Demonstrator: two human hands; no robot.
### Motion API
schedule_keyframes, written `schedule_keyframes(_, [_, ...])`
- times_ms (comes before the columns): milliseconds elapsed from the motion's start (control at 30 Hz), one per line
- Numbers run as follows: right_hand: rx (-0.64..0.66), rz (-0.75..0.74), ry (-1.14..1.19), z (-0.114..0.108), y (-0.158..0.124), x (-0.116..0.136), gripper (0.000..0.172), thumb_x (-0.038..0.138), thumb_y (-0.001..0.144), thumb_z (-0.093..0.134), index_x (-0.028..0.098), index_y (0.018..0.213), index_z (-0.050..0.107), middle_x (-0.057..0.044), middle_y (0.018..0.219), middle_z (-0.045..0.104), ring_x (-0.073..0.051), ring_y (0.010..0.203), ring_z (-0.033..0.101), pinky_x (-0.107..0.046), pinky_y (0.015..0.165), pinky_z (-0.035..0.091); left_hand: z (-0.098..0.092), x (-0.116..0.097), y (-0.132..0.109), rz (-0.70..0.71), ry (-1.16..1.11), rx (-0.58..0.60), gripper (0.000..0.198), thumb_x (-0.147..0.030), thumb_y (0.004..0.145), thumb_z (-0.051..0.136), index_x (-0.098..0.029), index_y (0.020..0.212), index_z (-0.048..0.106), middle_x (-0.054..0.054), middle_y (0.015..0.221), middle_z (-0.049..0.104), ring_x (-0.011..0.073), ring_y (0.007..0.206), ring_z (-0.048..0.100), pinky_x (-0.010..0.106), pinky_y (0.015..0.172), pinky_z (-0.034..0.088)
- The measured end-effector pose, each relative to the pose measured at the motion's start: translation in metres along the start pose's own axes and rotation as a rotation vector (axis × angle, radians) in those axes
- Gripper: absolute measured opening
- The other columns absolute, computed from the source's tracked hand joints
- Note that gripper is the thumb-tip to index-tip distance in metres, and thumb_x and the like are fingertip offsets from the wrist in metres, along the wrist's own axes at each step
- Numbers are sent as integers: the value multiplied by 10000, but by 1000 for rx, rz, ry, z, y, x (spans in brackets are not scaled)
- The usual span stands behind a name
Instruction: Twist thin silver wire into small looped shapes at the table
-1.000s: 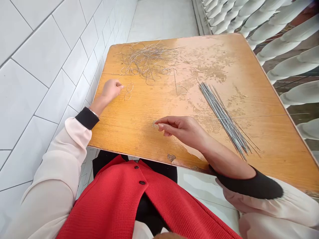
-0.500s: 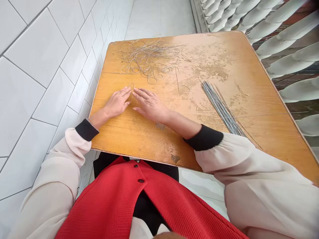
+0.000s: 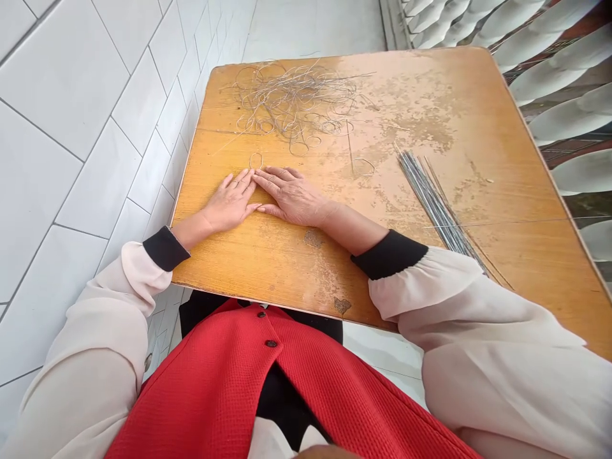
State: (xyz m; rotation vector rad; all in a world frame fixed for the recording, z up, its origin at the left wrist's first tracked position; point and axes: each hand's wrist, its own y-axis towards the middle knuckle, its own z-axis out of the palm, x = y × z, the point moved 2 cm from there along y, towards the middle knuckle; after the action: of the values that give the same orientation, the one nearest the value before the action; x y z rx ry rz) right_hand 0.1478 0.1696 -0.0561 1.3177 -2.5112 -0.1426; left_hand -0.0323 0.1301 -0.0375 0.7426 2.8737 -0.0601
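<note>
The head view shows two hands, both resting palm-down on a worn, orange-varnished wooden tabletop (image 3: 444,95). The left hand (image 3: 231,204) and the right hand (image 3: 291,196) lie flat and open with fingers extended. They hold nothing, and their fingertips lie just beside each other near the table's centre.

Wire items on the tabletop, by count:
- One tangled pile of thin wire loops (image 3: 291,105) lies at the far edge, left of centre. Individual pieces in it cannot be counted.
- One small, separate wire loop (image 3: 255,159) lies just beyond the fingertips, not touching either hand.
- One bent wire with a hooked end (image 3: 362,167) lies to the right of that loop.
- One bundle of straight grey wire rods (image 3: 437,204) lies at the right, angled toward the near edge. Its rods are too many and too close to count.
- One long straight wire (image 3: 507,223) lies across the bundle.

The person wears one red waffle-knit vest (image 3: 210,389) with two visible buttons (image 3: 271,343) over cream sleeves (image 3: 482,319) with two black cuffs (image 3: 389,254). A white tiled wall (image 3: 71,127) runs along the left side of the table. White curved louvres (image 3: 564,76) stand along the right side.
</note>
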Motion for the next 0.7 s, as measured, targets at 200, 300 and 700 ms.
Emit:
schedule_keyframes(200, [16, -21, -2, -2, -3, -6, 907, 729, 949, 358, 132, 1626, 266, -199, 1678, 278, -404, 1546, 289, -616, 1215, 261, 3, 7, 1, -15, -46, -19, 732, -484, 990, 476, -64, 1572, 333, 231, 1681, 240, 347, 1605, 166, 546, 1300, 144])
schedule_keyframes(300, [-9, -3, -5, -6, -7, -8, 907, 735, 948, 345, 136, 1624, 267, -208, 1675, 283, -418, 1537, 299, -643, 1196, 274, -2, 16, 1, -18, -122, -112, 691, -493, 1003, 444, -84, 1555, 371, 223, 1670, 287, 344, 1596, 205, 530, 1293, 189])
schedule_keyframes(700, [-10, -6, 10, -4, -10, -4, 733, 655, 979, 361, 208, 1553, 455, -131, 1611, 451, -385, 1507, 363, -625, 1198, 284, -10, 19, -5, -32, -151, -222, 435, -302, 1017, 413, -123, 1367, 601, 162, 1509, 565, 272, 1466, 475, 459, 1243, 317])
